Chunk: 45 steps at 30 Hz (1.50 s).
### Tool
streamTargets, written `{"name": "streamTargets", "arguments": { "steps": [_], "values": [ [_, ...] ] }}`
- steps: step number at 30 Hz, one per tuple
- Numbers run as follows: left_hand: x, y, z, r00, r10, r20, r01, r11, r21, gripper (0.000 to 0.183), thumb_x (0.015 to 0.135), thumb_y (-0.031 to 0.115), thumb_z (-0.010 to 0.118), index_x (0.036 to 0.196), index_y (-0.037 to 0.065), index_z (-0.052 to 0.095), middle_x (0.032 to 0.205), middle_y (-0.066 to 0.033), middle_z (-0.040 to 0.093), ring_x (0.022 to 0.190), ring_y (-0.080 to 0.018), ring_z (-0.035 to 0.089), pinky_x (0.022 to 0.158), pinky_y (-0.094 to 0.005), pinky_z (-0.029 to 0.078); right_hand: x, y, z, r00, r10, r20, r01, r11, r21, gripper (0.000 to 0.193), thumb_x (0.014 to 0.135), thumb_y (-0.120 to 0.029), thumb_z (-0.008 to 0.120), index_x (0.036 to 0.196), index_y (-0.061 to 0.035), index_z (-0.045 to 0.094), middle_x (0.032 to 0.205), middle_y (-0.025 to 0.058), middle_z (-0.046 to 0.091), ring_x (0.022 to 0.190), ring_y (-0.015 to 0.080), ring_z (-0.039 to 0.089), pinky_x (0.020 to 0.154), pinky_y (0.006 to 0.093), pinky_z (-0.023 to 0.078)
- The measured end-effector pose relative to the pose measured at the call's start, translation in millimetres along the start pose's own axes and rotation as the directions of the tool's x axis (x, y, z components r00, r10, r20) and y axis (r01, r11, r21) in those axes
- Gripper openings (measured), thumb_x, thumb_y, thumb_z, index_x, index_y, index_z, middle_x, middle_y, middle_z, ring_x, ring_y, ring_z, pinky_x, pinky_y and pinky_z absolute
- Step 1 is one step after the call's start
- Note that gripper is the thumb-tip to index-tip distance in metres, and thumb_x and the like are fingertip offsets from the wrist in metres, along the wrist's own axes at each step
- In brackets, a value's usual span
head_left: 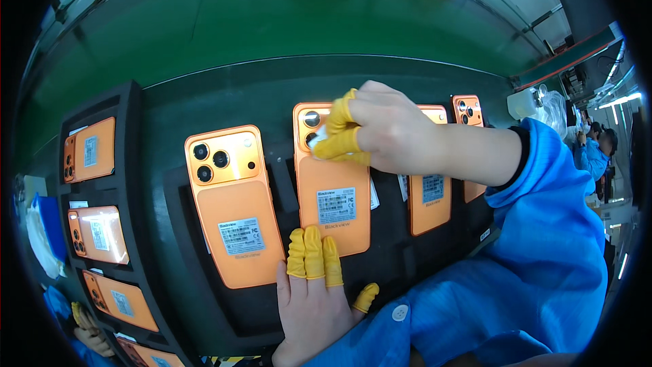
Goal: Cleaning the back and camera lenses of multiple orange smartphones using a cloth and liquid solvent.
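Left hand (pixel 312 316) open, fingertips (pixel 312 251) on the lower end of an orange phone (pixel 331 180), right hand (pixel 394 126) pinching white cloth (pixel 317 137) at its lenses (pixel 311 119), phone lying in a dark tray (pixel 390 258) between other phones (pixel 234 207), second tray (pixel 137 163) at left, green desk (pixel 163 115) beyond.

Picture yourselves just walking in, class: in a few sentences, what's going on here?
A person's right hand, wearing yellow finger covers, holds a small white wipe-like piece against the camera area of an orange phone lying back up. The left hand touches that phone's lower end. One similar phone lies to its left, and two more show to its right. At far left, a dark tray holds others.
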<state>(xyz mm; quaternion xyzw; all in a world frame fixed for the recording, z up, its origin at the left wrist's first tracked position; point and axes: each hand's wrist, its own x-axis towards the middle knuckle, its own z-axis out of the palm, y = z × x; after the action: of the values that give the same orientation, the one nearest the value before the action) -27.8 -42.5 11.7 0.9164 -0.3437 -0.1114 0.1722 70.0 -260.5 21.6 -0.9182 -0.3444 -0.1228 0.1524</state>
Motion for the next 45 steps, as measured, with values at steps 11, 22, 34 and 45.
{"name": "streamTargets", "arguments": {
  "steps": [11,22,34,45],
  "values": [
    [-0.6,-0.4,2.5,1.0,-0.009,-0.024,0.009,1.0,-0.024,0.073,0.069,0.049,0.056,0.117,-0.004,0.042,0.125,-0.0216,0.035,0.119,-0.0338,0.03,0.094,-0.0478,0.025,2.8,9.2,-5.8,0.997,0.033,-0.067,-0.031,0.999,0.018,0.017,0.062,-0.012,0.067,0.079,-0.0113,0.065,0.076,0.002,0.052,0.067,0.0177,0.05,0.06,0.0298,0.04],
    [0.3,-1.0,2.2,0.998,0.028,-0.064,-0.03,0.999,-0.03,0.073,0.068,0.047,0.059,0.115,-0.006,0.042,0.123,-0.0234,0.037,0.117,-0.0355,0.033,0.092,-0.0473,0.028,-0.6,8.1,-42.8,0.993,0.093,-0.068,-0.102,0.983,-0.15,0.017,0.064,-0.012,0.066,0.081,-0.012,0.066,0.073,0.0027,0.051,0.064,0.0175,0.05,0.058,0.029,0.041],
    [-26.2,-46.8,-12.1,0.927,-0.105,-0.36,0.137,0.989,0.063,0.07,0.071,0.041,0.06,0.117,-0.005,0.037,0.123,-0.0225,0.034,0.116,-0.0395,0.03,0.092,-0.0482,0.028,88.0,-28.6,5.7,0.999,0.03,-0.045,-0.034,0.996,-0.084,0.015,0.068,-0.014,0.06,0.081,-0.0082,0.066,0.079,0.0069,0.054,0.074,0.0194,0.054,0.068,0.0311,0.042],
    [-27.7,-45.4,-17.4,0.96,-0.217,-0.174,0.239,0.964,0.118,0.072,0.07,0.046,0.057,0.115,-0.008,0.042,0.121,-0.0224,0.039,0.116,-0.0329,0.035,0.095,-0.0477,0.026,84.6,-25.3,43.8,0.996,-0.033,-0.084,0.026,0.997,-0.078,0.014,0.066,-0.011,0.062,0.079,-0.0097,0.066,0.077,0.0043,0.053,0.069,0.0175,0.052,0.068,0.03,0.037]
  ]
}}
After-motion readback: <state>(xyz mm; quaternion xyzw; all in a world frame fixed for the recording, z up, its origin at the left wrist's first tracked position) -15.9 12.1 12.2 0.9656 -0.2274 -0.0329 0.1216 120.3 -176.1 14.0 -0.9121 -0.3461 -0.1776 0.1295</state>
